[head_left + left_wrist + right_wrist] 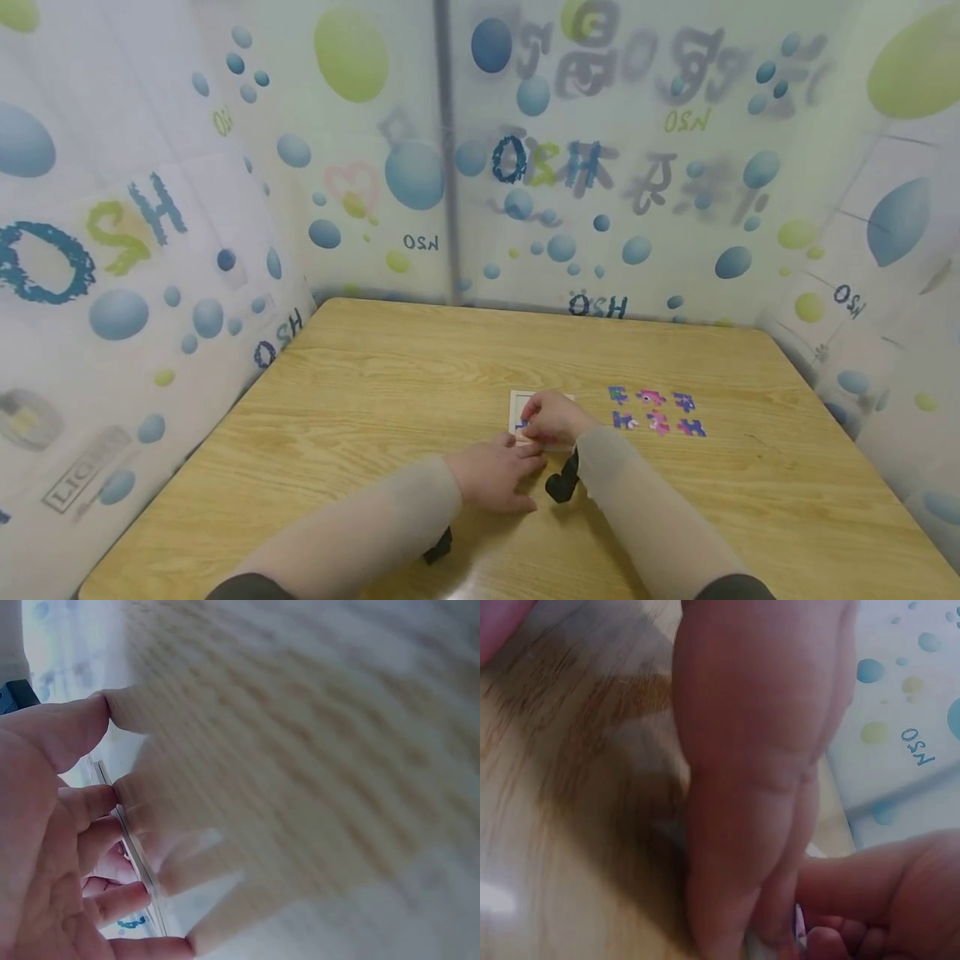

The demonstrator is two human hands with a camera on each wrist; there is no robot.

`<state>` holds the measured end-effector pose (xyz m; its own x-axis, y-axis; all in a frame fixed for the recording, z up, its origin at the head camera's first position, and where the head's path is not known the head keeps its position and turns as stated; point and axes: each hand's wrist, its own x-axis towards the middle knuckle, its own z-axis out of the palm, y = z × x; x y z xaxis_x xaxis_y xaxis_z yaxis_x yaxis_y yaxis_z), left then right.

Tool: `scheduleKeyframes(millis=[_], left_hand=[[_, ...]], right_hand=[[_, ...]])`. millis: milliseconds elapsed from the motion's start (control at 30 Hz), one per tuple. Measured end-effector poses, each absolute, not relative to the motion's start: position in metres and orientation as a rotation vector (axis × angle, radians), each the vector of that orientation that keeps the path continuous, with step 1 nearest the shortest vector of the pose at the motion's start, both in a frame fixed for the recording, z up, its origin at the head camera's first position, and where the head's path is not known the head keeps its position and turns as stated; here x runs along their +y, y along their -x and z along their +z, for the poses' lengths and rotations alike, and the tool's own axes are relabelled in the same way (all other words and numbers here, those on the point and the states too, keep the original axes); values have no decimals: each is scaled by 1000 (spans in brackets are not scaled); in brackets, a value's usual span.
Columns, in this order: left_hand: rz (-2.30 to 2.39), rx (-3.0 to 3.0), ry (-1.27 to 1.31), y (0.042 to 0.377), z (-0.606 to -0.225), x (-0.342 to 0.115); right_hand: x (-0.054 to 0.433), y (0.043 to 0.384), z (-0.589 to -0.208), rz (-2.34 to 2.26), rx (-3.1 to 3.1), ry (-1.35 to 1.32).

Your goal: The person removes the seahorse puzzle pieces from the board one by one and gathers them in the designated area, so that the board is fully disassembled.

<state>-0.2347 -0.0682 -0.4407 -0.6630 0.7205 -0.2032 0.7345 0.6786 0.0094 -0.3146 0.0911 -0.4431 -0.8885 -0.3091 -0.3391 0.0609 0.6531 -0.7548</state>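
A small white puzzle frame (513,408) lies on the wooden table, mostly hidden by my hands. My right hand (558,417) is over it, thumb and fingers pinching a small puzzle piece (800,924), of which only a pink and purple edge shows. A bit of blue puzzle piece (521,426) is visible by those fingertips, inside the frame. Palm down, my left hand (498,473) rests at the near side, its fingers extended. In the left wrist view, those spread fingertips touch the frame's edge (139,859) and the table.
To the right of the frame, several loose puzzle pieces (651,397) in blue, purple and pink lie in two rows on the table (390,358). Patterned curtains (375,167) with dots and lettering enclose the table at the back and sides.
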Motion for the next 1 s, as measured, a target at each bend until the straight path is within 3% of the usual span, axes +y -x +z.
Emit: scheduleKeyframes(millis=[1000], left_hand=[[-41, 2705, -1074, 229, -434, -63]], right_hand=[[90, 313, -443, -1169, 2406, 199]])
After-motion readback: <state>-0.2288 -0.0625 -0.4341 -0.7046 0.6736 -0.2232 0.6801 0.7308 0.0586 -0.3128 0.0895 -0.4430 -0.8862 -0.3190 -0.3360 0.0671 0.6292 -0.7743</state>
